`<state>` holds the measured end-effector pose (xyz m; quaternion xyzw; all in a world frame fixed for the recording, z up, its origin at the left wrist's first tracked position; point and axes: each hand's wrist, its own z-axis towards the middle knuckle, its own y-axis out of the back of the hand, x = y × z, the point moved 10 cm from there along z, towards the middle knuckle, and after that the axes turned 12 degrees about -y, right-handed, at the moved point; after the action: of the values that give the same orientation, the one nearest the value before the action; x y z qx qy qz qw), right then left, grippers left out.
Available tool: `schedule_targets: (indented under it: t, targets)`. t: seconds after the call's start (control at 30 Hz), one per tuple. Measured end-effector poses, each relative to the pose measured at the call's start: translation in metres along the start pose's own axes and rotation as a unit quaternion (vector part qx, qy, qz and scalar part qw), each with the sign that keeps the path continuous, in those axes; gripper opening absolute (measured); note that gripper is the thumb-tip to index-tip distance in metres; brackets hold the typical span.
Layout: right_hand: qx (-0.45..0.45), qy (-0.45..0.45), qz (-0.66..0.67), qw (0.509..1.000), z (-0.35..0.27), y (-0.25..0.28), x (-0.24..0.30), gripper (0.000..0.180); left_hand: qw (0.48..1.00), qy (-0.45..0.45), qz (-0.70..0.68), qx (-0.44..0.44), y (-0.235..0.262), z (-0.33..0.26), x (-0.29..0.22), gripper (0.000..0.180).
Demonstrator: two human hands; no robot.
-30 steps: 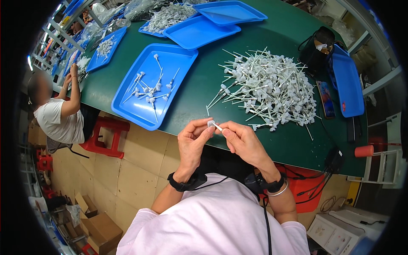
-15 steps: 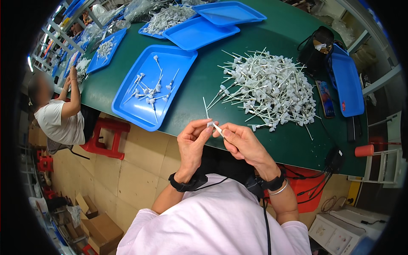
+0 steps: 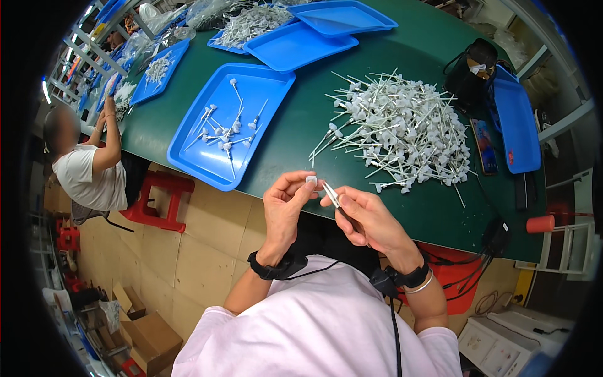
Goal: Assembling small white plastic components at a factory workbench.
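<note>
Between two hands [image 3: 286, 210] [image 3: 367, 217], one white part [image 3: 311, 180].

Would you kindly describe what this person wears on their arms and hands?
Both hands are bare: left hand, right hand. Each wrist carries a black strapped device with a thin black cable; the right also has a pale bangle. Short pink sleeves.

**Room and obstacles around the hands**

Both hands, left hand [image 3: 284, 210] and right hand [image 3: 364, 217], sit at the near table edge, centre frame. Open green table [image 3: 301, 113] runs as a lane between them and upper centre. Left of the lane: blue tray [image 3: 188, 135] with scattered white stick parts. Right: dense pile of white stick parts [image 3: 402, 129], reaching almost to the edge. Far right: phone [image 3: 485, 146], black bag [image 3: 468, 75], second blue tray [image 3: 518, 119]. Upper centre: stacked blue trays [image 3: 301, 45].
</note>
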<state>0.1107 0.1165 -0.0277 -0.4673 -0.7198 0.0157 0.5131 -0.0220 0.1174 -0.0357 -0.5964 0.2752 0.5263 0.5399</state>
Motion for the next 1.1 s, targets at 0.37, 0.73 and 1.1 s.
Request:
schedule_targets:
  t: [0.37, 0.73, 1.1]
  targets:
    - [-0.052, 0.043, -0.036, 0.997, -0.003, 0.009, -0.001, 0.031, 1.0, 0.012, 0.014, -0.004, 0.011, 0.005, 0.011, 0.017]
    - [-0.22, 0.136, -0.255, 0.932, -0.009, 0.013, 0.023, 0.027, 0.997, 0.072, -0.004, -0.005, 0.006, 0.003, 0.009, 0.024]
    - [-0.243, 0.119, -0.249, 0.93, -0.021, 0.029, 0.011, 0.026, 0.99, -0.093, 0.091, -0.056, 0.041, 0.023, -0.042, 0.018]
